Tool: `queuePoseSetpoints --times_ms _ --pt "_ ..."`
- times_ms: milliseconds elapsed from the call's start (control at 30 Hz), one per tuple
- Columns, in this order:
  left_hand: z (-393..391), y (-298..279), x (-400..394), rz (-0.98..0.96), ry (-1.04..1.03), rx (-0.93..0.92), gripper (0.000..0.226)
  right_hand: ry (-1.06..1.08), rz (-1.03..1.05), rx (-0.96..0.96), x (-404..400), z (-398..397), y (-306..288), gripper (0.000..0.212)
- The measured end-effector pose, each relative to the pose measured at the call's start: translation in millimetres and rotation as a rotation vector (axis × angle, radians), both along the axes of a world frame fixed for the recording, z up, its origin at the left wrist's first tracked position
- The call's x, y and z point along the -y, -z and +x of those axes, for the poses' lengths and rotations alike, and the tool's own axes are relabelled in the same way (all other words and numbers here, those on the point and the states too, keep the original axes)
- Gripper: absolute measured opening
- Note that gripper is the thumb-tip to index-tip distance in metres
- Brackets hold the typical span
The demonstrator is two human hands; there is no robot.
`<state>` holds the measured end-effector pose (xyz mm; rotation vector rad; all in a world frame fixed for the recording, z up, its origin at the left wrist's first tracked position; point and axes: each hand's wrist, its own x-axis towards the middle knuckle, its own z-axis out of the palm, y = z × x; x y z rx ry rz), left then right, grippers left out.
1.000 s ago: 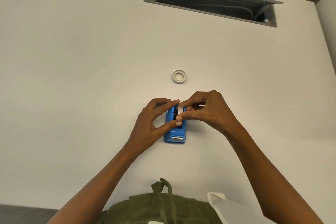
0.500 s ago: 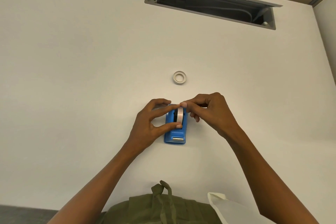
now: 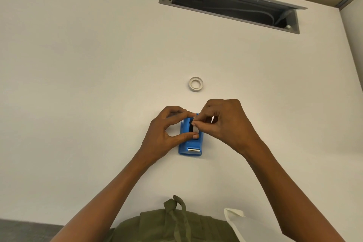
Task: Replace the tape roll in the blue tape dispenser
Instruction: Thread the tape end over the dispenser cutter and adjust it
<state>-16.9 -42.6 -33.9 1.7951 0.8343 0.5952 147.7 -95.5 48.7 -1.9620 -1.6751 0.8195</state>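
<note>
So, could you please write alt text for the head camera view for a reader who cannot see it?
Two hands work on a blue tape dispenser on a white table: the left hand grips its sides, while the right hand pinches at the tape roll in its slot. A spare tape ring lies beyond.

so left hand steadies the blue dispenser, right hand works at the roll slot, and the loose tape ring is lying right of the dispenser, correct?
Not quite. The head view shows the loose tape ring beyond the blue dispenser, farther from the person, not right of it. The left hand steadies the dispenser; the right hand works at the slot.
</note>
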Motion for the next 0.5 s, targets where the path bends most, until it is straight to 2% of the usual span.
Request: queuePoseSetpoints --times_ms 100,333,500 --pt "0 0 0 -0.002 0.001 0.006 0.044 -0.038 -0.043 0.021 -2 0 -6 0.006" --pt "1 -1 0 0.000 -0.012 0.008 0.045 -0.141 -0.139 0.237 -12 -9 -15 0.015" --pt "1 -2 1 -0.013 -0.013 -0.004 0.042 -0.118 -0.182 0.231 -16 -9 -18 0.016"
